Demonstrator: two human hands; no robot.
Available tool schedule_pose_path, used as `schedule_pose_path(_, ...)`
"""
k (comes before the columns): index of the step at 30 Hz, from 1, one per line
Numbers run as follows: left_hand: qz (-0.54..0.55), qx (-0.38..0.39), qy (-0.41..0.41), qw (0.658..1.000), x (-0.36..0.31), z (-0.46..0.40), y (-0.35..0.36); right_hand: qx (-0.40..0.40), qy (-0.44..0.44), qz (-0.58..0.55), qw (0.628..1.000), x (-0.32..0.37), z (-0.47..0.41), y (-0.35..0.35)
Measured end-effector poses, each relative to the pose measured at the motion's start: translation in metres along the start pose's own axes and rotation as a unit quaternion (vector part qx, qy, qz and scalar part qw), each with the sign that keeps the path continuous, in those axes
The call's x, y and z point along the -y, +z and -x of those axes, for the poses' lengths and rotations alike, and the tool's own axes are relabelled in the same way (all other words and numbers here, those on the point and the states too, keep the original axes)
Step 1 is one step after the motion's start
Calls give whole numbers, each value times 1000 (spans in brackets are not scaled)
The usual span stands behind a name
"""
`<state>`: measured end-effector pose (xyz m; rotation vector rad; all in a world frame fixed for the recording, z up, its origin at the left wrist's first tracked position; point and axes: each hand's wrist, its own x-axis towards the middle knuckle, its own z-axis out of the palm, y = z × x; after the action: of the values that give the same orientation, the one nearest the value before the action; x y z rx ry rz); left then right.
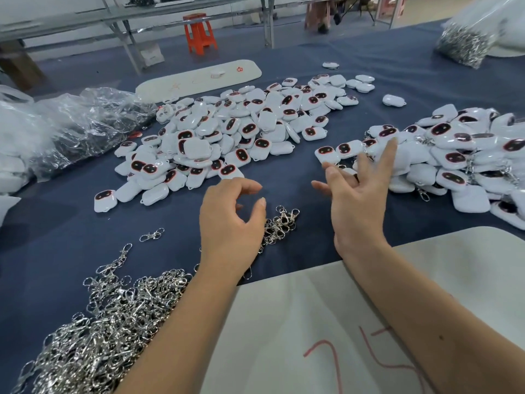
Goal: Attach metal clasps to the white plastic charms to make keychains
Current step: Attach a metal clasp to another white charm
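On the blue table (298,177) in front of me the biggest thing is the middle heap of charms (244,129), bare ones with no metal on them. To my right lies a second heap (454,157), and there I can see clasps hanging off several, so I judge those finished. Near my left elbow is the mass of clasps (108,317), with a smaller clump (279,226) just beside my left hand (230,220) and one stray clasp (152,235) apart from both.

My left hand hovers over the cloth with fingers loosely curled, thumb and forefinger apart, holding nothing. My right hand (358,194) is spread wide, fingers straight, reaching toward the edge of the finished heap; it holds nothing that I can see.

The charms look light, hard and glossy, so likely slippery; I would pinch one by its flat faces and keep the small loop at its corner free for the clasp. The clasps are stiff little things that tangle, so I would lift one by its ring end and shake it loose.

There is open cloth between the heaps and my hands to work in. A white board (355,322) covers the table edge under my forearms.
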<state>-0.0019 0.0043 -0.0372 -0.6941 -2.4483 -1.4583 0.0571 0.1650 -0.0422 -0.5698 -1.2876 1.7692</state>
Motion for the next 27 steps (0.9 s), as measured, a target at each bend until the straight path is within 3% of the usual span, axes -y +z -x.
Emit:
schedule_pose_path(2, -102, -9, 18, 995, 5, -3, -3, 14, -3, 44, 999, 0, 4, 1)
schedule_pose_path(5, -226, 21, 26, 974, 14, -11, -12, 82, -29, 200, 976, -4, 10, 3)
schedule_pose_path(9, -329, 160, 19, 931, 28, -21, -20, 176, -114, 324, 923, -5, 17, 8)
schedule_pose_path(12, -283, 214, 26, 935, 31, -22, -20, 233, -129, 373, 889, -6, 20, 11)
schedule_pose_path(18, -38, 247, 56, 967, 22, -14, -15, 263, -183, 472, 821, -8, 19, 11)
schedule_pose_path(23, 57, 172, 36, 983, 15, -13, -16, 320, -171, 548, 754, -9, 18, 15)
schedule_pose_path(25, 40, 182, 40, 982, 15, -12, -15, 330, -171, 548, 749, -10, 17, 15)
schedule_pose_path(27, -19, 226, 63, 972, 13, -10, -15, 313, -161, 522, 777, -10, 15, 13)
